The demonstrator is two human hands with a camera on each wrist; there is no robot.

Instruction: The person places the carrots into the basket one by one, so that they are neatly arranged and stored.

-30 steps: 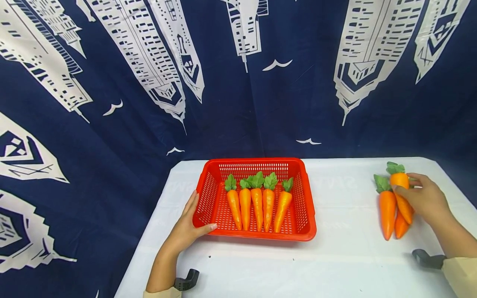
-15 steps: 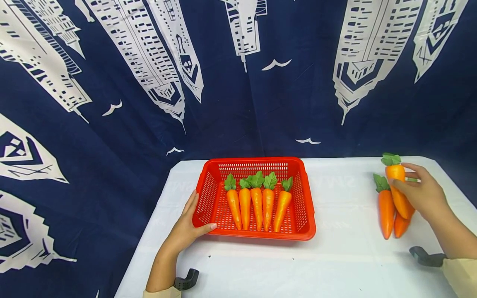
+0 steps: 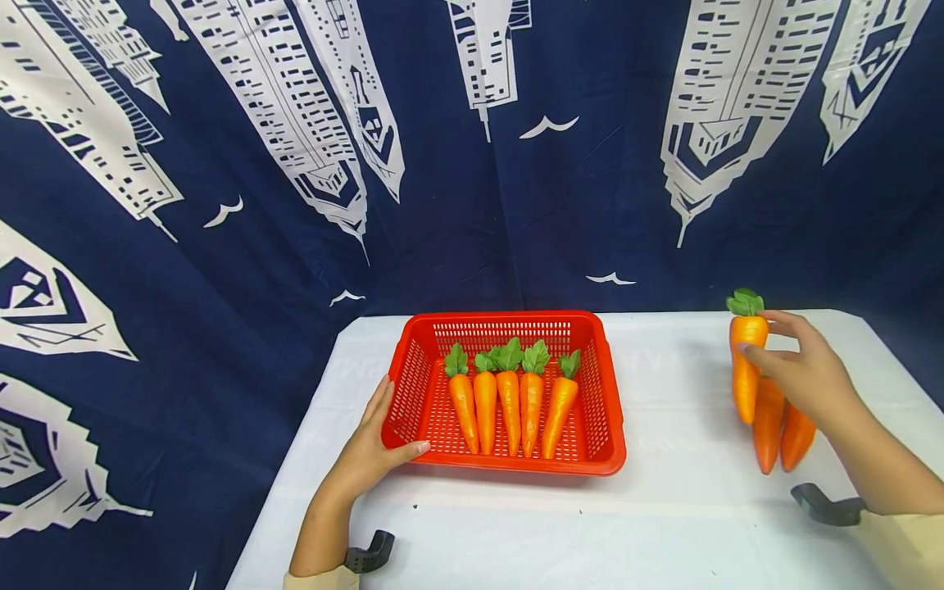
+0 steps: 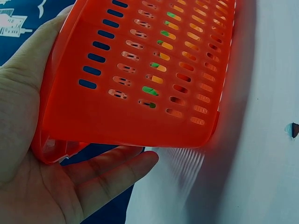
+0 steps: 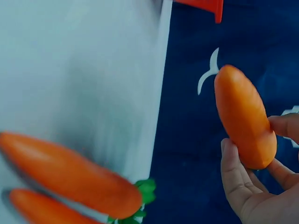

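In the head view my right hand (image 3: 811, 373) pinches an orange carrot (image 3: 746, 352) with green leaves near its thick end. The right wrist view shows this carrot (image 5: 243, 116) between thumb and fingertips, tip pointing away from the hand. Below it two more carrots lie side by side on the table, one carrot (image 3: 769, 430) to the left of the other carrot (image 3: 799, 438), their tops hidden behind the hand. My left hand (image 3: 369, 451) rests at the front left corner of a red plastic basket (image 3: 516, 465), fingers straight along its side and thumb at the front rim.
Several carrots (image 3: 509, 410) lie in a row inside the basket, leaves towards the back. The white table (image 3: 664, 524) stretches between the basket and the loose carrots. A dark blue cloth (image 3: 472, 213) with white buildings hangs behind.
My right hand has lifted the carrot off the other two and moved it left and a little towards the back. My left hand and the basket have stayed in place.
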